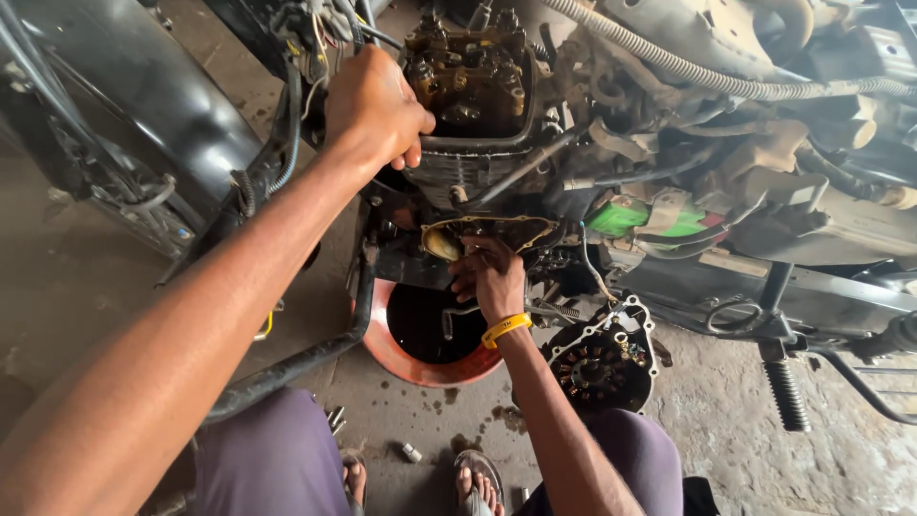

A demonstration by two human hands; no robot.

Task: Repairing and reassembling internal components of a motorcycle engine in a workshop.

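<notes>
Motorbike engine (473,143) hangs stripped in the frame, head cover off at the top, side case opened lower down. Left hand (374,107) is closed in a fist against the upper left edge of the engine, gripping something there; what it clasps is hidden under the knuckles. Right hand (489,277), yellow wristband (506,330) on the wrist, is curled with fingers bent into the open side case (487,232), just under its brass-coloured rim; whether it pinches a part or only feels inside, cannot tell. The engine looks heavy, rigid cast metal, coated in oil and grime, so likely slippery to bare skin; thin rim and gasket face look the delicate parts, better held by the thick ribs and the outer case. Red oil pan (382,349) with dark oil sits on the floor directly below the right hand. Removed round cover with copper windings (602,368) hangs on its wires just right of that wrist. Loose bolts (411,451) lie near the sandalled feet.
</notes>
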